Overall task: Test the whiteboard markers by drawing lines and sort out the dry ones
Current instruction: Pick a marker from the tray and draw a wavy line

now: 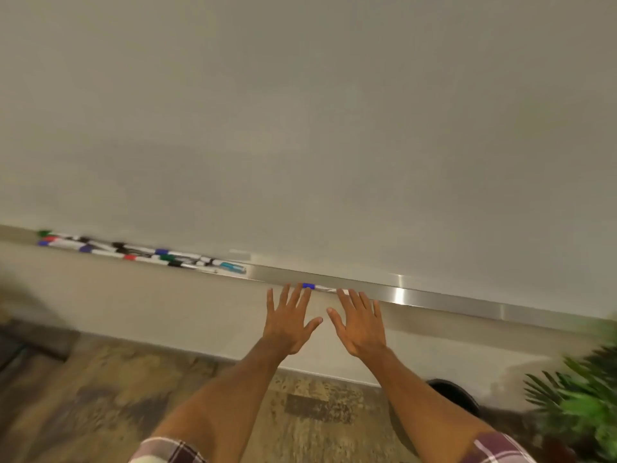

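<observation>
Blank whiteboard (334, 128) fills the wall above a metal tray (450, 300) that runs along its lower edge. A person's left hand (288, 324) and right hand (362, 324) reach side by side toward the tray, fingers straight and spread, holding nothing. A blue-capped marker (309, 286) lies on the tray just beyond the fingertips; whether they touch it cannot be told. Farther left on the tray, well apart from the hands, lies a heap of markers (133, 252) with green, red, blue and black caps, a teal-marked object (233, 268) at its right end. A green plant (587, 406) stands at near right on the mottled floor (100, 396).
</observation>
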Demonstrator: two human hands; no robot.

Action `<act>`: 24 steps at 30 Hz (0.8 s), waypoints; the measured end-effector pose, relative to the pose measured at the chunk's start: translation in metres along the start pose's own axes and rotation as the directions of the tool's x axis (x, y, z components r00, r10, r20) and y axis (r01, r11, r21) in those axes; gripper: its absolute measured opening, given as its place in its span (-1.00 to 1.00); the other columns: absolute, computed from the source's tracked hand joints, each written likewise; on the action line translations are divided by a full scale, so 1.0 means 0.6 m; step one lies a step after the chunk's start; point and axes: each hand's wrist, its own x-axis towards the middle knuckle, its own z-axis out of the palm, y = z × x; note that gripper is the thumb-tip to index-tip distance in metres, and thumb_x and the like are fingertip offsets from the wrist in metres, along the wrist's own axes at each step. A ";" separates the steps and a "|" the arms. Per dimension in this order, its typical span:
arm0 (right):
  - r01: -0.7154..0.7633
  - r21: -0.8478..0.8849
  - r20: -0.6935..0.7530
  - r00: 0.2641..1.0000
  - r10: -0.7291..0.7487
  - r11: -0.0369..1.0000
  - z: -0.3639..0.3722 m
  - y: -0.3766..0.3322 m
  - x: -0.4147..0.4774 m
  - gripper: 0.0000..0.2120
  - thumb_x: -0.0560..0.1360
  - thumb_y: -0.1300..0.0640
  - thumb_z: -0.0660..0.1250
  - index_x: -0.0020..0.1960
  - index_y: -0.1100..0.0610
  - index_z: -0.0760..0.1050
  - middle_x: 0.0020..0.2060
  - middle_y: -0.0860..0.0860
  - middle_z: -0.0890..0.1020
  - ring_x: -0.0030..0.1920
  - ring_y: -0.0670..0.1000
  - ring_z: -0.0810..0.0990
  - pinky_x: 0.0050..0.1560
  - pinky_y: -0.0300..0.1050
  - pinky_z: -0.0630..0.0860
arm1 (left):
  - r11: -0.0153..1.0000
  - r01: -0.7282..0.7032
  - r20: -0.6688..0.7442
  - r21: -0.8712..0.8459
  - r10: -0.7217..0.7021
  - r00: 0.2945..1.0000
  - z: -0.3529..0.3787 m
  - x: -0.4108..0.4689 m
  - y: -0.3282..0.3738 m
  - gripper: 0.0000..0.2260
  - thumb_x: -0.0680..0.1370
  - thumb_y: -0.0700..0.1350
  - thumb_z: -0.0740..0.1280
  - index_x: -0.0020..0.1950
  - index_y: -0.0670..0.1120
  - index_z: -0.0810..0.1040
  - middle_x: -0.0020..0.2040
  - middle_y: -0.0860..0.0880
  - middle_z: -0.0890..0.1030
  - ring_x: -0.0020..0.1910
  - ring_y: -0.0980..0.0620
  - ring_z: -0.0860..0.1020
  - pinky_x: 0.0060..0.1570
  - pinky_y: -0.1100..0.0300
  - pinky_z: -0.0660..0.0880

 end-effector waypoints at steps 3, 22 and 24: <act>0.086 -0.009 0.052 0.995 -0.085 0.996 0.012 -0.075 0.017 -0.27 0.48 -0.37 -0.34 0.53 -0.07 0.02 0.52 -0.02 0.14 0.52 0.06 0.04 0.50 0.12 -0.03 | 0.993 0.117 0.005 -0.008 -0.117 0.993 -0.003 -0.034 -0.070 -0.21 0.46 0.41 -0.36 0.60 0.02 -0.21 0.60 -0.04 -0.22 0.56 -0.13 -0.24 0.39 -0.23 -0.40; 0.411 0.005 0.145 0.902 -0.407 0.912 0.122 -0.618 0.048 -0.41 0.58 -0.26 -0.15 0.54 -0.08 -0.06 0.54 -0.01 0.03 0.53 0.08 -0.06 0.50 0.16 -0.13 | 0.854 0.513 -0.037 -0.087 -0.517 0.855 -0.024 -0.245 -0.574 -0.31 0.57 0.36 -0.19 0.60 0.04 -0.20 0.59 -0.02 -0.25 0.56 -0.14 -0.26 0.39 -0.23 -0.39; 0.436 -0.002 0.145 0.891 -0.431 0.900 0.131 -0.673 0.047 -0.42 0.58 -0.26 -0.15 0.54 -0.08 -0.06 0.54 -0.01 0.03 0.53 0.08 -0.06 0.50 0.16 -0.14 | 0.844 0.528 -0.040 -0.096 -0.533 0.845 -0.021 -0.271 -0.625 -0.31 0.57 0.37 -0.18 0.60 0.05 -0.18 0.60 -0.03 -0.24 0.56 -0.14 -0.25 0.39 -0.23 -0.39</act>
